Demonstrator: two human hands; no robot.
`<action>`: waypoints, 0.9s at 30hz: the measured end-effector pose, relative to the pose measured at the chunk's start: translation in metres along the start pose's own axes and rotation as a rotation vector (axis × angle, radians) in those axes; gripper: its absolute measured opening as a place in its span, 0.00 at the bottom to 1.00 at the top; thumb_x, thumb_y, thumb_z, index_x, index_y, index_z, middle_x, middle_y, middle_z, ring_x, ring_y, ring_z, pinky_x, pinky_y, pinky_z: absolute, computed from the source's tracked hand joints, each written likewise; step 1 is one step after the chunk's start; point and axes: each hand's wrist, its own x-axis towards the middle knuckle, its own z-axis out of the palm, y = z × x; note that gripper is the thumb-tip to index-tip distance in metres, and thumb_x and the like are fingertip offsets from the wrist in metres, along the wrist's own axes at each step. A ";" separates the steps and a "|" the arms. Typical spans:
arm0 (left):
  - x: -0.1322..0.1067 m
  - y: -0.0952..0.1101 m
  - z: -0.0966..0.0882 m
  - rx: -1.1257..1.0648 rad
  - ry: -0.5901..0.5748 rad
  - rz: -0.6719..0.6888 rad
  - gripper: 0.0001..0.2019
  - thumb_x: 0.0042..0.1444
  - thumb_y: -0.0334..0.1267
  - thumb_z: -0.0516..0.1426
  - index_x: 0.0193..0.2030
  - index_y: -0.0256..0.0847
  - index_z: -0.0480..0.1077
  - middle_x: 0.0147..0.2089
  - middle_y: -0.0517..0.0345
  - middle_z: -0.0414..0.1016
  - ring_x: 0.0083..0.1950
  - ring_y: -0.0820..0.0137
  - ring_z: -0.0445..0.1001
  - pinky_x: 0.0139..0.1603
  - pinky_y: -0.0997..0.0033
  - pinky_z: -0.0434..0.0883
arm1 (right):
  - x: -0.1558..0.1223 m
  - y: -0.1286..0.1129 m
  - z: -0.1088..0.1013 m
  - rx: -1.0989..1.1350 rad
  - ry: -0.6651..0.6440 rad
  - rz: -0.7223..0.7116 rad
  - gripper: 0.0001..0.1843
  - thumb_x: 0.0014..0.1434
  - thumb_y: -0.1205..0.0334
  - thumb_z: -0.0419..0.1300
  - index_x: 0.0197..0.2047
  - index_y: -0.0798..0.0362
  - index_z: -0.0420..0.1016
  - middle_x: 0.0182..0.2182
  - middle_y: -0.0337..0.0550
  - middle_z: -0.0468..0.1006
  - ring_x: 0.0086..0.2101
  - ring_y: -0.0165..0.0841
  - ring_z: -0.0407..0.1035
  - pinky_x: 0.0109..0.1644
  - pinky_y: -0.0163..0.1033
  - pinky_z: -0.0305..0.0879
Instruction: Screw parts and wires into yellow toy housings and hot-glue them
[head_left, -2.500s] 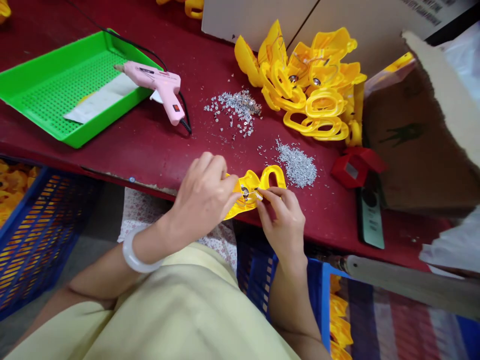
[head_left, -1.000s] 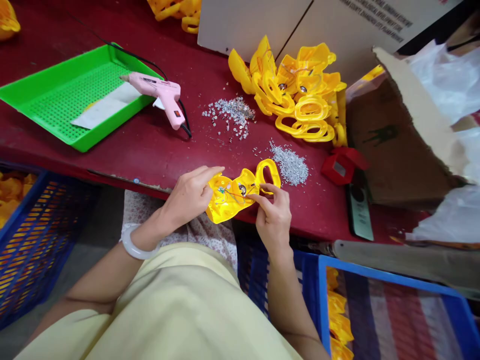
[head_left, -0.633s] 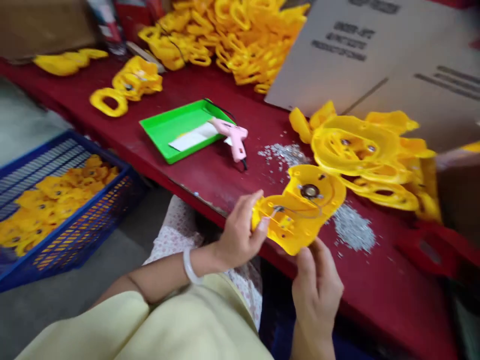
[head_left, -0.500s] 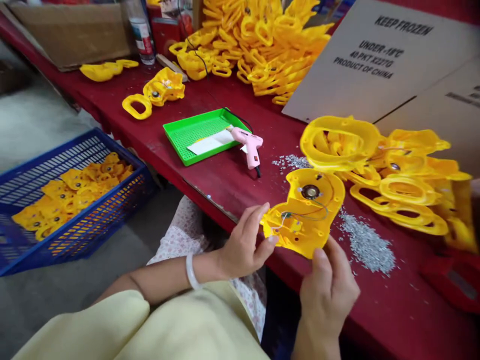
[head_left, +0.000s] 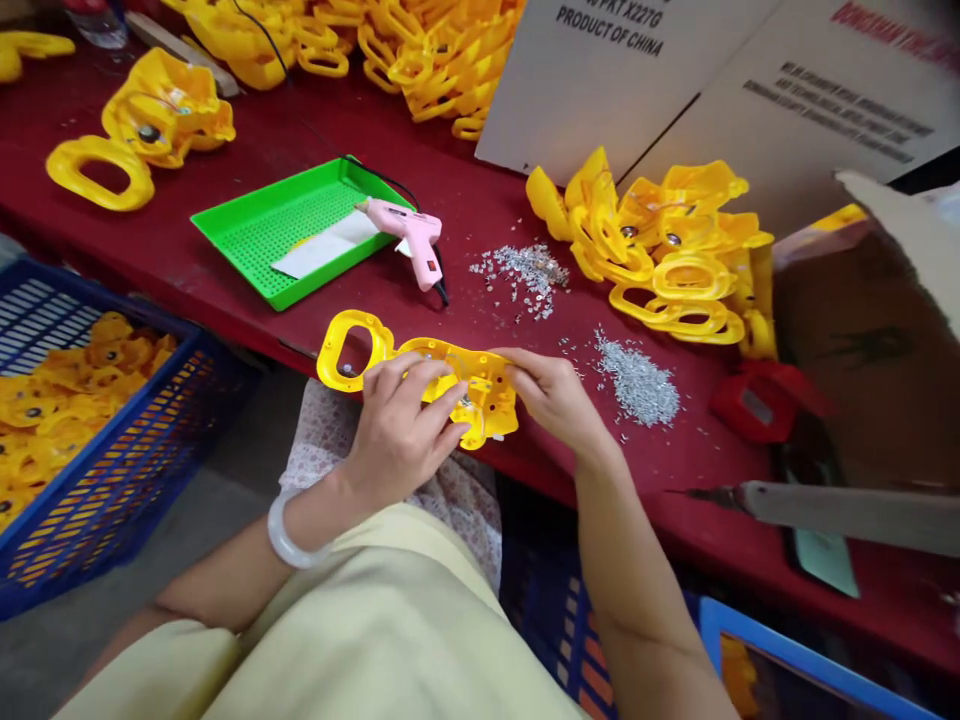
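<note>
A yellow plastic shell with a loop handle [head_left: 352, 345] lies across the near edge of the dark red table [head_left: 240, 310], its handle pointing left. My left hand [head_left: 401, 425] wraps over its middle from below. My right hand [head_left: 551, 390] pinches its right end, where a small metal part and thin wires show inside. Both hands grip the shell.
A pink glue gun [head_left: 409, 235] rests on a green tray [head_left: 262, 225]. Two heaps of small silver screws [head_left: 637, 380] lie by a pile of yellow shells [head_left: 660, 260]. A blue crate [head_left: 90, 430] of shells stands at left. Cardboard boxes [head_left: 675, 90] and a red block [head_left: 757, 410] are at right.
I have turned the shell round so its handle points left and lowered it to the table edge. The view has swung back down toward the table.
</note>
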 end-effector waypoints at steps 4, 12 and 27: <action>0.018 -0.006 0.016 -0.005 -0.101 0.113 0.07 0.61 0.37 0.57 0.44 0.41 0.76 0.50 0.49 0.74 0.54 0.56 0.68 0.51 0.52 0.67 | 0.016 0.002 0.006 0.018 -0.051 0.009 0.17 0.62 0.60 0.51 0.46 0.53 0.79 0.39 0.42 0.83 0.36 0.33 0.75 0.43 0.39 0.69; 0.029 -0.020 0.038 -0.111 -0.174 0.233 0.11 0.65 0.29 0.49 0.35 0.35 0.72 0.44 0.49 0.77 0.54 0.65 0.73 0.59 0.63 0.69 | 0.040 0.001 0.007 0.197 0.090 0.092 0.18 0.61 0.49 0.56 0.43 0.54 0.78 0.38 0.46 0.82 0.37 0.34 0.76 0.43 0.41 0.71; 0.014 -0.060 0.011 0.116 0.011 -0.124 0.08 0.65 0.28 0.49 0.36 0.35 0.68 0.40 0.48 0.79 0.44 0.64 0.79 0.48 0.62 0.76 | 0.184 -0.027 0.061 0.685 -0.140 0.434 0.16 0.53 0.51 0.66 0.29 0.57 0.74 0.22 0.44 0.76 0.24 0.29 0.71 0.28 0.34 0.72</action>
